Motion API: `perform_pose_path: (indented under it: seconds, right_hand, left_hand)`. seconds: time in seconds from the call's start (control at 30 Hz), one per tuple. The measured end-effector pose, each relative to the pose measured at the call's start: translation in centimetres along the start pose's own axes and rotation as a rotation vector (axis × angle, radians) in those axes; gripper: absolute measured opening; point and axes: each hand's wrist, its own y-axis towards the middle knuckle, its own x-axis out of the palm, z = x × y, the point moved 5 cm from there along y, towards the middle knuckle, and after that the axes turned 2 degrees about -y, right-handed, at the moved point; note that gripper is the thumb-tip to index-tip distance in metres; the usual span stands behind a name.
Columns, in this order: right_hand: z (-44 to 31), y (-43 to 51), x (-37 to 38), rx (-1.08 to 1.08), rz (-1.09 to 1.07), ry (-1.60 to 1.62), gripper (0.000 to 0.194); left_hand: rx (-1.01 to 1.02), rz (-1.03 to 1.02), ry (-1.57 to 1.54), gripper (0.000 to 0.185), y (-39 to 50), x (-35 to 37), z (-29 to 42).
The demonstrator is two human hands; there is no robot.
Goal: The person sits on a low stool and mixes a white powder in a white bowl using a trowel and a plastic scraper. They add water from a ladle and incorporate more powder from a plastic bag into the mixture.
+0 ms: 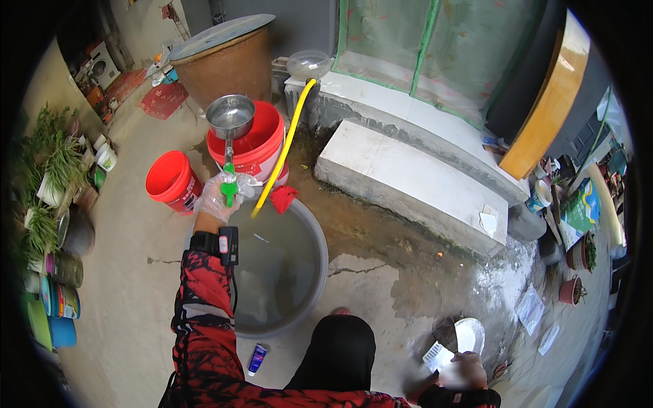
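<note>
My left hand [220, 195], in a clear plastic glove, grips the green handle of a metal ladle [231, 116]. The ladle's bowl is over the far rim of a large red bucket [265, 130]. Below the hand stands a round grey tub [321, 255] of cloudy water, with a small white strip [261, 238] in it. A yellow hose [285, 145] hangs down into the tub; a red cloth [283, 199] drapes over its rim. At the lower right, my right hand [475, 371] is close to a white shoe-like object [470, 334]; blur hides its grip.
A smaller red bucket [171, 178] stands left of the ladle. Behind is a big brown vat [224, 69] with a lid. White-topped steps [403, 173] rise at right. A blue tube [257, 359] lies before the tub. Plants [64, 160] and containers line the left; flowerpots [570, 290] stand right.
</note>
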Motion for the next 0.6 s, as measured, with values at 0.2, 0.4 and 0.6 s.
perform_pose_path:
  seconds: [0.2, 0.4, 0.6]
  right_hand:
    - [3.1, -2.3, -0.9, 0.048, 0.028, -0.053, 0.025]
    - [8.7, -2.4, -1.9, -0.703, 0.329, -0.559, 0.016]
    - [12.9, -2.1, -5.5, -0.342, 0.551, -0.03, 0.019]
  left_hand:
    - [-0.017, 0.004, 0.11, 0.039, -6.9, 6.2, -4.0]
    - [-0.095, 0.15, 0.034, 0.04, -14.0, 8.9, -10.8]
    - [-0.432, -0.122, 0.132, 0.033, -20.6, 12.8, -20.1]
